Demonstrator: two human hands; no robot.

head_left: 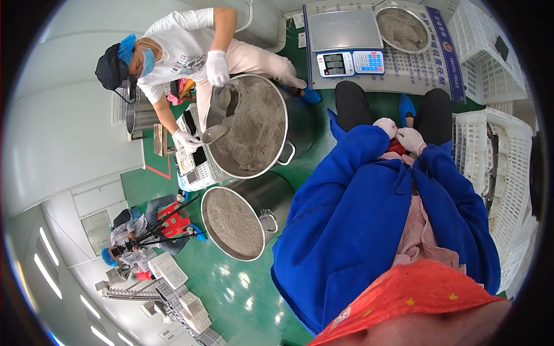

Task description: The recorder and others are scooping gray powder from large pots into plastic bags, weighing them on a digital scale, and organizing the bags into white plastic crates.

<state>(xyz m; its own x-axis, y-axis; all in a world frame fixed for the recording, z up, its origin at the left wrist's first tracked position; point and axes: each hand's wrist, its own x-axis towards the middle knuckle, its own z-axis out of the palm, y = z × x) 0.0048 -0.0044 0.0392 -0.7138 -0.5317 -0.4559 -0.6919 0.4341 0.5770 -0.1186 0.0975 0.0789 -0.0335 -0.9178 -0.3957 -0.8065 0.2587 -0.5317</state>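
My left hand (385, 126), in a white glove, and my right hand (410, 140), gloved the same way, meet in front of my lap. The fingers of both are drawn in and closed against each other. Whatever may be pinched between them is too small or hidden to tell. Just below them shows something red and glossy (395, 147), partly covered by the hands and the pink clothing. Blue sleeves reach down to both wrists. Beyond my knees a digital scale (345, 32) with a bare metal plate stands beside a steel bowl (427, 41) of grey-brown powder.
A co-worker (179, 55) in white gloves holds a metal scoop (214, 134) and a clear container (229, 99) over a large steel pot (287, 124) of powder. Another powder-filled pot (266, 230) stands nearer. White plastic crates (490, 155) stack at my right. A person with a camera tripod (158, 226) sits farther left.
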